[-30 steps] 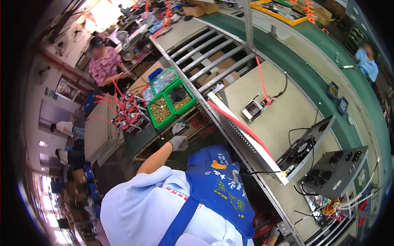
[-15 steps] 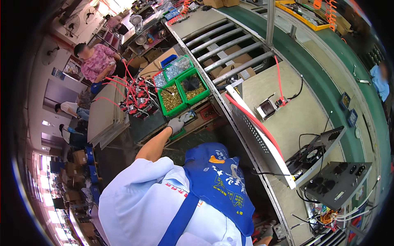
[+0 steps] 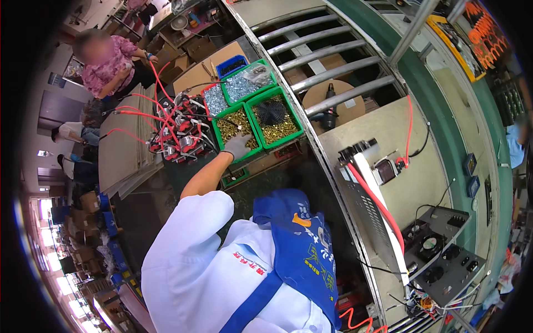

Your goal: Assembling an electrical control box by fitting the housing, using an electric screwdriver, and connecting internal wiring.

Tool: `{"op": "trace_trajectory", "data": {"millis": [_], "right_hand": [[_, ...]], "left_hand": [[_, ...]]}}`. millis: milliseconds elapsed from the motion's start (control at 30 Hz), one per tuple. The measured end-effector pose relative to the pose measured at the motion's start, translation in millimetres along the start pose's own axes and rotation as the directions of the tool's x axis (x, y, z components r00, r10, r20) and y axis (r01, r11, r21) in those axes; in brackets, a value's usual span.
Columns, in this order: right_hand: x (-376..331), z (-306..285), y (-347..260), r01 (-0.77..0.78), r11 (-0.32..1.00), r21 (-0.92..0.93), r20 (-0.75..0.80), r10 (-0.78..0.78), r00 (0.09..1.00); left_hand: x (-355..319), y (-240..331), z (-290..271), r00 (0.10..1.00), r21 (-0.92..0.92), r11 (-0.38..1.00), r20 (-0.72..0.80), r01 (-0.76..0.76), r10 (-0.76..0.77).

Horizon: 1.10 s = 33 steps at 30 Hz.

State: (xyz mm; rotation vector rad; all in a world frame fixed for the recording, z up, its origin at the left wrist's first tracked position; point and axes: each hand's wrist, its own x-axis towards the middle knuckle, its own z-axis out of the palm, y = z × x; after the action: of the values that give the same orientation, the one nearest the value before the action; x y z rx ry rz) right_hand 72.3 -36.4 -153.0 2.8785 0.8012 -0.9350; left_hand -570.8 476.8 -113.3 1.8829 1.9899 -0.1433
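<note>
Head view. The left hand (image 3: 237,146), in a grey work glove, reaches forward into a green plastic bin of small brass-coloured fittings (image 3: 237,129); this bin stands on the surface beside a second green bin holding brass parts and a black round grille (image 3: 276,117). Whether the grip is clenched on a fitting or released cannot be told, since the fingers are small and partly sunk among the parts. The right hand is not in view.

Risk, as a judgement: a loose pinch could drop fittings over the bin's near edge, and the sleeve could snag the red wires of the cluster of red and black assemblies (image 3: 179,133) just left of the bin.

Pose: the left arm is stretched nearly straight, bare forearm (image 3: 206,175) rising from a white sleeve (image 3: 183,233), palm down.
</note>
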Motion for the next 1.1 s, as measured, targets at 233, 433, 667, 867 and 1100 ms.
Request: {"op": "trace_trajectory", "data": {"millis": [233,433,667,867,1100], "right_hand": [[-18.3,49.5,-130.7,0.127,0.992,0.019,0.098,-0.128,0.987],[-22.6,99.0,-208.4,0.240,0.968,0.073,0.156,-0.249,0.956],[-45.4,120.5,-206.9,0.283,0.952,0.120,0.180,-0.301,0.937],[-112.2,76.1,-269.3,0.229,0.956,0.186,0.047,-0.241,0.969],[-149.7,93.5,-263.7,0.141,0.933,0.330,0.011,-0.153,0.988]], "left_hand": [[18.9,-27.1,19.1,0.962,-0.107,0.957,-0.049,-0.271,0.267],[21.2,-11.8,27.1,0.970,-0.087,0.978,-0.170,-0.191,0.174],[30.2,-40.4,37.7,0.979,-0.069,0.987,-0.154,-0.147,0.135],[30.9,-45.8,28.3,0.938,-0.939,0.153,0.274,0.309,-0.211],[16.5,-49.6,-2.0,0.855,-0.725,-0.479,0.504,0.495,0.121]]}}
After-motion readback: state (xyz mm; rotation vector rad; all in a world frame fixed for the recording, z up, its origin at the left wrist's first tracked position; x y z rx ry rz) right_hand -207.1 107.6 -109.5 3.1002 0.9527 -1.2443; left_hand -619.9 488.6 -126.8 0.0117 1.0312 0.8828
